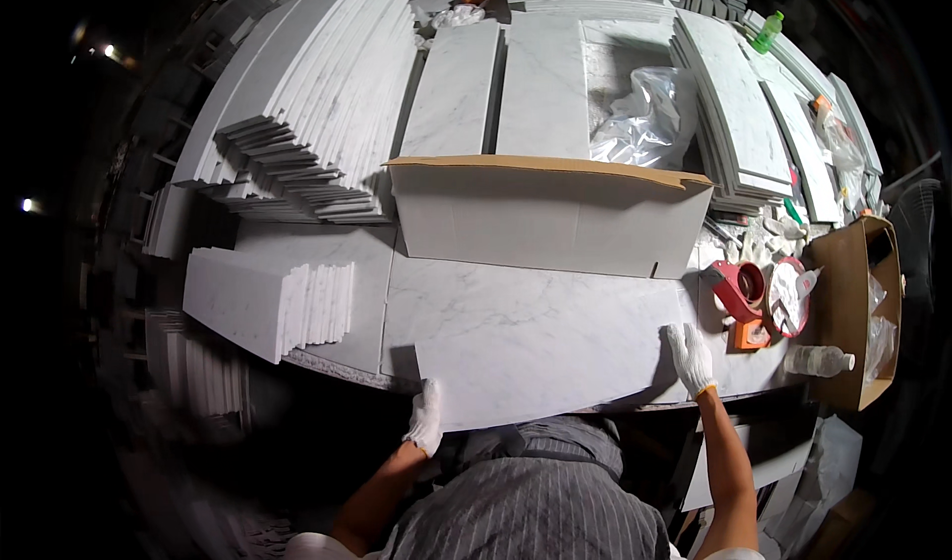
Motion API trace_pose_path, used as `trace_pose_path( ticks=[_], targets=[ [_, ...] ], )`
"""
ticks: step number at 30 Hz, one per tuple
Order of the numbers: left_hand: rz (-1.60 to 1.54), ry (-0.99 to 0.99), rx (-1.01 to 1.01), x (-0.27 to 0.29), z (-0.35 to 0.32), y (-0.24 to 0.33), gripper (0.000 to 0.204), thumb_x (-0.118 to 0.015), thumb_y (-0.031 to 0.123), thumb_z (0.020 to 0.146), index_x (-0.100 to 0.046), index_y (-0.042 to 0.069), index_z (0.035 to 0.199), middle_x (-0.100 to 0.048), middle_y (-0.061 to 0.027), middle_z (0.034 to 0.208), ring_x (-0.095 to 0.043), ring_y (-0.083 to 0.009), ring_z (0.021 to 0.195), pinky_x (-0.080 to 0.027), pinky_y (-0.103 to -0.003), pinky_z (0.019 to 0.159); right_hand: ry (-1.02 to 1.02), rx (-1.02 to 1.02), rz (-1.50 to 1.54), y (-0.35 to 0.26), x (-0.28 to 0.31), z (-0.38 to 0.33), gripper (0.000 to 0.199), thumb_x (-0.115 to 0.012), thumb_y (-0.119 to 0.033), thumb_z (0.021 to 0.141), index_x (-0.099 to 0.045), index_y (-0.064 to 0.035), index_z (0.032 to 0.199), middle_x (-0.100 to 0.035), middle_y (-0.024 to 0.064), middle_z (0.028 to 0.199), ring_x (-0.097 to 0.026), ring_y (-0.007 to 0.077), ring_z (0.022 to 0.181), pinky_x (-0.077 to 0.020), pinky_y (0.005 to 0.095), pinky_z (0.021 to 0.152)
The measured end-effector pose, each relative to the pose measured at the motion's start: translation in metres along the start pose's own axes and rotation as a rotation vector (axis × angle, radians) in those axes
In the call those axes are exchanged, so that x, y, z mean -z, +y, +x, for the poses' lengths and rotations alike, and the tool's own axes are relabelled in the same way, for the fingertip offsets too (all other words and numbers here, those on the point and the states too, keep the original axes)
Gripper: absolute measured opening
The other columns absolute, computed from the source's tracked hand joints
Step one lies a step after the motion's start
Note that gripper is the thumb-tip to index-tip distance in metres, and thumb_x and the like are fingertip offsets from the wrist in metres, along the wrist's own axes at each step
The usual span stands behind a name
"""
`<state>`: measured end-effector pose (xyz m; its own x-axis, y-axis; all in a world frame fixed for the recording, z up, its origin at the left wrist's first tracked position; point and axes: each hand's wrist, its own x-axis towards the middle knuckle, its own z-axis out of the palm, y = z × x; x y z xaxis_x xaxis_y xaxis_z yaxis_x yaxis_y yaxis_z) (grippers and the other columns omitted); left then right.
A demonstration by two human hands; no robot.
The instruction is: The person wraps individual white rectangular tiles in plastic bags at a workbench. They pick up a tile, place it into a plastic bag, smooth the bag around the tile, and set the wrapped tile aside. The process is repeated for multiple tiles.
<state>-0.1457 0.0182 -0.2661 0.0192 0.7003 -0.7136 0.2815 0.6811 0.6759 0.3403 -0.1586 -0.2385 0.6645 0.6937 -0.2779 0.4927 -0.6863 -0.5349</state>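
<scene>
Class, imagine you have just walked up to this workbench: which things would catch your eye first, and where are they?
First, the large white marble slab at the near edge of the bench, gripped at its two ends by the gloved left hand and right hand. Just behind it stands an open cardboard box. To the left, fanned stacks of marble tiles rise, and a red tape dispenser sits to the right.
</scene>
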Motion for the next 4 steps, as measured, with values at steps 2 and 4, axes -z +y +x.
trace_pose_path(
  ticks=[2,4],
  targets=[
    [-0.116,-0.118,0.064,0.002,-0.002,0.004,0.079,-0.048,0.067,0.093,-0.053,-0.002,0.13,-0.062,-0.0102,0.116,-0.057,-0.0173,0.106,-0.05,-0.037,0.087,-0.043,0.038,0.002,0.009,0.003,0.001,0.043,-0.051,-0.045,0.098,-0.061,-0.0038,0.107,-0.062,0.0257,0.095,-0.059,0.0438,0.092,-0.0476,0.0506,0.078],
    [-0.169,-0.175,0.099,0.004,-0.004,0.006,0.081,-0.048,0.068,0.092,-0.051,-0.001,0.134,-0.062,-0.011,0.12,-0.058,-0.0185,0.111,-0.05,-0.038,0.091,-0.324,0.083,0.115,0.023,0.018,0.006,0.048,-0.05,-0.047,0.099,-0.055,-0.0088,0.128,-0.057,0.0207,0.124,-0.063,0.0375,0.104,-0.0505,0.0468,0.086]
  ],
)
